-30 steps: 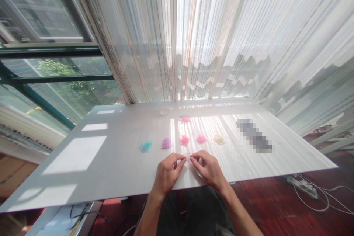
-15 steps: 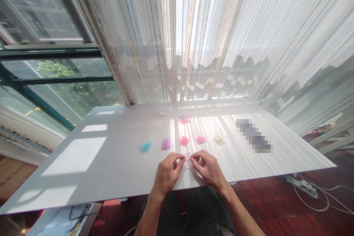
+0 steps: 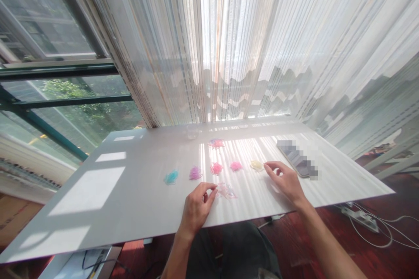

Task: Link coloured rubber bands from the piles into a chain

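Observation:
My left hand (image 3: 198, 207) rests at the front of the white table, thumb and index finger pinched at the left edge of a loose pile of pale, mixed-colour rubber bands (image 3: 226, 191). Whatever is between those fingertips is too small to make out. Further right, my right hand (image 3: 284, 179) has its thumb and index finger close together at the right edge of a yellow rubber-band pile (image 3: 256, 165). Any band in that pinch cannot be made out. Left of the yellow pile lie pink (image 3: 235, 166), red-pink (image 3: 216, 168), purple (image 3: 195, 172) and teal (image 3: 170, 177) rubber-band piles in a row.
Behind the row lies another mixed pile of rubber bands (image 3: 216, 143). A clear round container (image 3: 192, 132) stands near the table's back edge. A blurred-out dark flat object (image 3: 297, 159) lies beyond my right hand. Striped curtains (image 3: 242, 52) hang behind the white table (image 3: 131, 209).
My right hand has moved right and away from me, from the front pile to the yellow one. The front pile is more exposed. My left hand has stayed nearly in place.

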A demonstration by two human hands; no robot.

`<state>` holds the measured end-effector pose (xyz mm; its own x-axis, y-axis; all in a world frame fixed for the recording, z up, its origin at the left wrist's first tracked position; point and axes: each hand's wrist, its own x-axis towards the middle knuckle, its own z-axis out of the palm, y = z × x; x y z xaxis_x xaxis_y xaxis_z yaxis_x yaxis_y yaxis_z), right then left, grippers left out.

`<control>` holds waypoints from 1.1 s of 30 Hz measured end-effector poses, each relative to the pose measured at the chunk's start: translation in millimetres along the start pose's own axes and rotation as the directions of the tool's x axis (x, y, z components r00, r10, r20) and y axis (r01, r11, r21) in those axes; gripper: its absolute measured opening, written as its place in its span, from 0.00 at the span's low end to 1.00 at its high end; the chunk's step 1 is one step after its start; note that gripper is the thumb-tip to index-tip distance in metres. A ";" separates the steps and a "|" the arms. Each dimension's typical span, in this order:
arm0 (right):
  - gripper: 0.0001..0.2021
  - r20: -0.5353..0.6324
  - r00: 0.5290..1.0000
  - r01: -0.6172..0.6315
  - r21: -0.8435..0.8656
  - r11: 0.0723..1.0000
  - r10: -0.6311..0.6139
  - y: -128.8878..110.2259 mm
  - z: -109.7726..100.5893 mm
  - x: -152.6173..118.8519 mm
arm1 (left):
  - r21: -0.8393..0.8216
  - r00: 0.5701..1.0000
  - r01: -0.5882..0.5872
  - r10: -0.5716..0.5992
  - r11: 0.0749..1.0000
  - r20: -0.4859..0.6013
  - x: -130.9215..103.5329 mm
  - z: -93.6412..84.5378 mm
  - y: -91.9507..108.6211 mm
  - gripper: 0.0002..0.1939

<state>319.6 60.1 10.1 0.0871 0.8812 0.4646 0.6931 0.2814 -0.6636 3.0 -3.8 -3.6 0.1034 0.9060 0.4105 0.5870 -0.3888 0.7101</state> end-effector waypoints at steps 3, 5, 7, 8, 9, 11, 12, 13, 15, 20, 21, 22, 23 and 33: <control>0.22 -0.001 1.000 0.000 -0.020 1.000 0.000 11.4 0.6 -2.8 | 0.011 1.000 -0.012 0.012 1.000 -0.012 0.8 -0.4 0.8 0.09; 0.20 0.001 1.000 -0.001 -0.021 1.000 0.001 13.2 3.4 -5.8 | 0.015 1.000 -0.016 0.016 1.000 -0.018 1.3 -0.8 1.2 0.09; 0.19 0.000 1.000 -0.002 -0.023 1.000 0.002 13.4 5.7 -7.2 | 0.016 1.000 -0.017 0.017 1.000 -0.021 1.6 -1.0 1.2 0.09; 0.19 0.001 1.000 -0.002 -0.023 1.000 0.002 13.4 6.5 -7.3 | 0.015 1.000 -0.016 0.017 1.000 -0.022 1.7 -1.0 1.0 0.09; 0.18 0.004 1.000 0.000 -0.024 1.000 0.001 13.5 7.1 -7.2 | 0.014 1.000 -0.016 0.016 1.000 -0.021 1.6 -0.9 0.6 0.09; 0.18 0.011 1.000 0.004 -0.024 1.000 -0.004 13.8 7.6 -6.6 | 0.010 1.000 -0.016 0.017 1.000 -0.022 1.4 -0.7 -0.1 0.09; 0.18 0.015 1.000 0.007 -0.024 1.000 -0.007 13.9 7.8 -6.4 | 0.009 1.000 -0.017 0.017 1.000 -0.021 1.2 -0.6 -0.3 0.09; 0.18 0.018 1.000 0.011 -0.024 1.000 -0.011 14.1 7.9 -6.4 | 0.009 1.000 -0.017 0.018 1.000 -0.022 1.0 -0.6 -0.4 0.09; 0.17 0.021 1.000 0.021 -0.027 0.999 -0.020 14.4 8.1 -6.4 | 0.011 1.000 -0.020 0.021 1.000 -0.023 0.8 -0.6 -0.1 0.09; 0.17 -0.011 0.999 0.047 -0.042 0.998 -0.048 15.9 6.0 -5.5 | 0.019 0.999 -0.025 0.025 1.000 -0.032 1.9 -0.9 1.4 0.10; 0.17 -0.025 0.998 0.055 -0.045 0.997 -0.057 15.0 5.6 -5.7 | 0.018 0.999 -0.024 0.024 1.000 -0.035 2.3 -0.9 1.6 0.10; 0.17 -0.040 0.997 0.065 -0.049 0.997 -0.067 12.8 5.6 -6.6 | 0.016 0.999 -0.021 0.022 1.000 -0.037 2.6 -1.0 1.7 0.10; 0.16 -0.056 0.995 0.076 -0.053 0.996 -0.079 9.0 6.4 -8.4 | 0.012 0.999 -0.016 0.016 1.000 -0.040 2.8 -1.0 1.6 0.11; 0.06 0.221 0.861 0.398 0.270 0.877 -0.459 -83.1 67.8 -50.4 | -0.075 0.998 0.029 -0.033 0.997 -0.051 2.1 -2.4 2.2 0.13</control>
<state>209.1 18.0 2.0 -0.4013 0.7132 0.5747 0.4490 0.7001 -0.5552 2.6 -3.2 0.1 0.0431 0.9087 0.4152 0.5277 -0.3736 0.7629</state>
